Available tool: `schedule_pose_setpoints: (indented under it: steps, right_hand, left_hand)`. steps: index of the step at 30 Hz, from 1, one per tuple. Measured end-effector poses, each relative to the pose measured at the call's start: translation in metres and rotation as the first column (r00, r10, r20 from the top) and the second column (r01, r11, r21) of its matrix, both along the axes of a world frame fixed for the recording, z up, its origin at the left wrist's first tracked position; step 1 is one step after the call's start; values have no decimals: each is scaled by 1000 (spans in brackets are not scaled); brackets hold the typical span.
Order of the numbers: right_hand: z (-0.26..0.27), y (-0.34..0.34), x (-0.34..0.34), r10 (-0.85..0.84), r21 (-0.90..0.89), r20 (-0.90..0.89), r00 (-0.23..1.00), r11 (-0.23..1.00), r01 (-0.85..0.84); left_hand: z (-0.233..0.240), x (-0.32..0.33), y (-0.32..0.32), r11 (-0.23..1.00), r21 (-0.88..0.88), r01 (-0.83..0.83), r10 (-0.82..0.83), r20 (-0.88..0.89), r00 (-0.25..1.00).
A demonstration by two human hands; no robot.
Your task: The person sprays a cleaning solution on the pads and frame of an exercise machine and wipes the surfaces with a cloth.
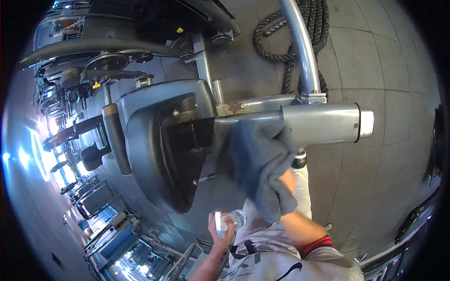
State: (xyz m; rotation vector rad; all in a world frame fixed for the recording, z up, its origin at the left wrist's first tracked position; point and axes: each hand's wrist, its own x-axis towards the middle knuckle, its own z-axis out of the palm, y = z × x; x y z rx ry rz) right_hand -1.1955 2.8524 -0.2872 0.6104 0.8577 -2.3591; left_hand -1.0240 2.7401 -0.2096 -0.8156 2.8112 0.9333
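My left hand (222,226) is closed around a clear spray bottle (237,218) with a white trigger head, low in the view by my lap. A dark grey cloth (262,168) hangs over my right hand (289,181), hiding most of the fingers; it is blurred. The cloth lies over or just in front of the silver metal post (320,123) of a gym machine, close to its black section; whether they touch is unclear. Left of the cloth is the machine's black padded seat (151,154), its underside and bolts facing me.
A bent silver tube (304,45) rises from the machine's frame. Coiled black battle rope (316,28) lies on the dark tiled floor (358,63) beyond. A padded roller handle (117,140) stands left of the seat. More gym machines fill the left side.
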Motion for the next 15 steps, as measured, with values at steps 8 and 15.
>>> schedule_pose_setpoints:
  steps: [8, 15]
  right_hand:
    - [1, -80, -112, 746, 752, -616, 252, 463, 469]
    - [15, 84, -4, 565, 788, -246, 787, 590, -178]
  left_hand:
    - [2, -22, -6, 995, 57, 79, -71, -133, 989]
    - [-20, -107, -17, 979, 83, 184, -143, -362, 921]
